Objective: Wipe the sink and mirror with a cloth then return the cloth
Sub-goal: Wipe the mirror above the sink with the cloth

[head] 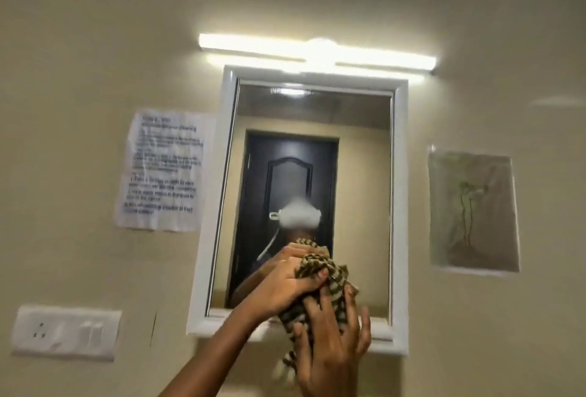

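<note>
Both hands are bunching a striped, dark-and-tan cloth (320,285) into a wad against the lower part of the wall mirror (358,193), most likely so that a thick pad, not a loose flap, is meeting the glass. The left hand (285,282) is reaching in from the lower left and is closing around the top of the wad, its thumb curling over the fabric. The right hand (333,342) is coming up from below with fingers spread and pressing flat on the lower folds, seemingly to back the cloth and push it onto the surface. A tail of the cloth is hanging down past the mirror's white frame (400,206), over the bottom ledge. The view is tilting upward, so the sink is not showing and its condition cannot be judged. A lit tube light (317,52) is glaring just above the frame, which is making the upper glass hard to read for smears. A printed notice (161,171) is hanging left of the mirror and a sketch in a plastic sleeve (472,209) to the right; a switch plate (65,331) is sitting lower left, well apart from the cloth.
</note>
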Available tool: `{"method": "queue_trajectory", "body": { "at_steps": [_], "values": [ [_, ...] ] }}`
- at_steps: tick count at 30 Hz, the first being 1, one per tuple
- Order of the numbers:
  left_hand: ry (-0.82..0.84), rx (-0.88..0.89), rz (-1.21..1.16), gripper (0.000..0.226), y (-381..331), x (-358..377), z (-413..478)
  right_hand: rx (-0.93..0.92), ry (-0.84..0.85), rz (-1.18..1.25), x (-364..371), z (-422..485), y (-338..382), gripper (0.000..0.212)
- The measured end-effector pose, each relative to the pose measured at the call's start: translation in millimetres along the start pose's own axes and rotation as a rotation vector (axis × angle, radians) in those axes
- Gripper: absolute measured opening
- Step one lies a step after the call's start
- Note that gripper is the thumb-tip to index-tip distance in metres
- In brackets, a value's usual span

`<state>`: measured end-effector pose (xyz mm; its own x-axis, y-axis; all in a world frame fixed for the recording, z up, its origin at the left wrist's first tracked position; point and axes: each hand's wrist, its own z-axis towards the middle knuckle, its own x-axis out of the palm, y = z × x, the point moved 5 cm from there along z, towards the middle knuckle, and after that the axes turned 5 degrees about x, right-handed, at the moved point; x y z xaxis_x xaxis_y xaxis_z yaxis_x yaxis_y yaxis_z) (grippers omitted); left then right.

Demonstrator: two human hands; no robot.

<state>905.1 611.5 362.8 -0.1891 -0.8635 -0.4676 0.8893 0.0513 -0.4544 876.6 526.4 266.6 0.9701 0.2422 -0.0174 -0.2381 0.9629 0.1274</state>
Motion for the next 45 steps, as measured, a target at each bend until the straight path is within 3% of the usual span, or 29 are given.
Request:
{"method": "queue_trajectory", "body": {
  "at_steps": [4, 6, 8, 12, 16, 19, 21, 25, 30, 35, 39, 45],
  "values": [
    [0.094, 0.174, 0.564, 0.051, -40, -26, 70, 0.121, -0.194, -0.091, 27, 65, 4, 0.028],
    [0.075, 0.250, 0.866, 0.037, -60, -36, 96, 0.106, -0.167, -0.126, 45, 96, 0, 0.041],
    [0.002, 0.351, 0.998, 0.020, -75, -48, 117, 0.050, -0.124, -0.144, 62, 126, -5, 0.058],
    [-0.233, 0.423, 0.903, 0.040, -80, -92, 151, -0.061, -0.093, -0.080, 74, 203, -3, 0.061],
    [-0.625, 0.414, 0.714, 0.054, -66, -149, 166, -0.134, -0.133, -0.130, 78, 279, 11, 0.066],
    [-0.970, 0.225, 0.733, 0.058, -38, -194, 156, -0.115, -0.141, -0.130, 84, 329, 26, 0.063],
    [-1.088, 0.049, 0.717, 0.058, -21, -213, 150, -0.115, -0.089, -0.146, 91, 355, 41, 0.064],
    [-1.094, -0.136, 0.573, 0.059, -8, -223, 158, -0.165, 0.030, -0.162, 114, 402, 87, 0.054],
    [-1.143, -0.081, 0.598, 0.063, -8, -222, 157, -0.318, 0.142, -0.096, 141, 422, 155, 0.046],
    [-1.163, -0.030, 0.647, 0.062, -7, -223, 157, -0.479, 0.136, -0.169, 158, 423, 194, 0.048],
    [-1.179, -0.002, 0.682, 0.072, -7, -223, 153, -0.528, 0.065, -0.117, 147, 423, 177, 0.049],
    [-1.157, 0.004, 0.680, 0.074, -5, -224, 154, -0.341, -0.017, -0.266, 96, 438, 83, 0.071]
  ]
}}
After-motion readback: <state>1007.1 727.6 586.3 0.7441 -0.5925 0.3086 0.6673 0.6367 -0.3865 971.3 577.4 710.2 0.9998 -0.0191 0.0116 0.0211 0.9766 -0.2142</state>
